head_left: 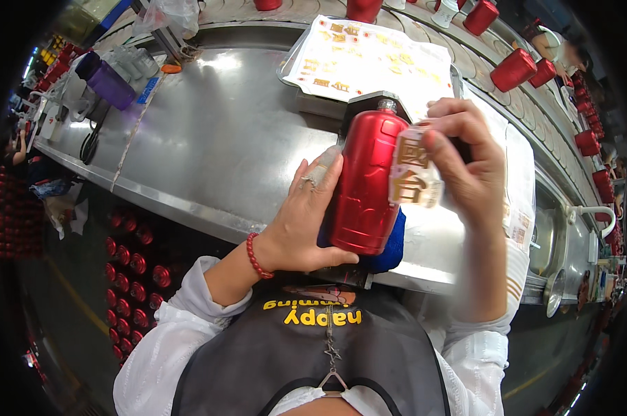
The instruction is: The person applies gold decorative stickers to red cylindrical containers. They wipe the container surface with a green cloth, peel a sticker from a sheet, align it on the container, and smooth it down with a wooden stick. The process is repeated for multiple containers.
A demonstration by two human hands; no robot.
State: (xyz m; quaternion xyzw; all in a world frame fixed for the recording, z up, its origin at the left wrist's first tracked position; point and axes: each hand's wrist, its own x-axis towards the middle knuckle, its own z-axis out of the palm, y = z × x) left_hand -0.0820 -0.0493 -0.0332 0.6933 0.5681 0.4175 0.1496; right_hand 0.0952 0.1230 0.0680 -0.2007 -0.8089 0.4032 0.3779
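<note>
A glossy red bottle (370, 184) with a clear threaded neck lies tilted in front of me, its neck pointing away. My left hand (306, 215) holds it along its left side, with the thumb at the base and tape round one finger. In my right hand (469, 156) a decal (416, 170) with gold characters on a pale backing is pinched between thumb and fingers, against or just over the bottle's right side. Under the bottle are a dark holder (379, 97) and a blue cloth (391, 248). Beyond it, a sheet of decals (369, 59) lies on a tray.
The steel bench (223, 139) carries a purple bottle (105, 81) and an orange-handled tool (170, 68) at the left. Red bottles (513, 70) stand on the conveyor (459, 55) behind. A white towel (521, 173) and a sink with a tap (597, 216) are at the right.
</note>
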